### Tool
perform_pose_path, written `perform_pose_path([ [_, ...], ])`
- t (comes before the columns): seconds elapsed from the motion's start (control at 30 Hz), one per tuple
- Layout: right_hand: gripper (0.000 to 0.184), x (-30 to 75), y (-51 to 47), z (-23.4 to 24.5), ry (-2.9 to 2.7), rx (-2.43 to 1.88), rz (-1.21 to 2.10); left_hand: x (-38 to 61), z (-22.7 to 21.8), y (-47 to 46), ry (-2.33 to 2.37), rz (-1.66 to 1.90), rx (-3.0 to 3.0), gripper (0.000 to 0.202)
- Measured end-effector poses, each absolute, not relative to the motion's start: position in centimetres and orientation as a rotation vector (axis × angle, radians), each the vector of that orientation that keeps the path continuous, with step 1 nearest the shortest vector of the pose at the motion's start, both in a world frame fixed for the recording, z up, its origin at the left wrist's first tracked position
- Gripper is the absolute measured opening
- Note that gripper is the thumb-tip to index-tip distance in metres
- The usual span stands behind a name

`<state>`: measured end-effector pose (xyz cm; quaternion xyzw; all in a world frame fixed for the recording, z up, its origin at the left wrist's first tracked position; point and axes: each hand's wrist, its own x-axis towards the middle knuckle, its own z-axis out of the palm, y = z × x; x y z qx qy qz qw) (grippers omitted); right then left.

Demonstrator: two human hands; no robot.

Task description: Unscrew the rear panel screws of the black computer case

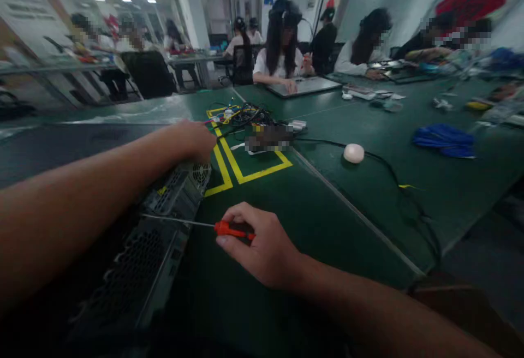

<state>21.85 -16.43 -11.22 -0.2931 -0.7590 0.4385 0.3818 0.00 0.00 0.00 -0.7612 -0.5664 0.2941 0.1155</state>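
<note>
A dark metal computer case (176, 200) lies at the left, its perforated end and round fan grille facing me. My right hand (262, 243) is closed around the orange handle of a screwdriver (234, 231). The long thin shaft points left, and its tip meets or overlaps the perforated end of the case; contact is hard to judge. Reaching across the top, my left hand (194, 141) is curled at the far corner of the case, with its fingertips hidden. Blur softens the edges of both hands.
Beyond my left hand lies a tangle of cables (249, 112) near yellow tape (266, 173) on the green table (319, 227). A round white object (353, 153) sits by a black cable (393, 172). Blue material (444, 141) lies at the right. Several people work behind.
</note>
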Motion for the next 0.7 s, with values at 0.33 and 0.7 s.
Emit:
perform_pose_path([
  [0.33,0.016,22.06,-16.34,-11.45,-1.953,-0.740,1.089,0.02,0.22,-0.13,-1.669,0.844,-2.233,0.053],
  [0.7,0.019,22.27,-16.17,-11.53,-1.950,-0.753,0.978,0.34,0.62,-0.34,-1.699,0.854,-2.244,0.051],
])
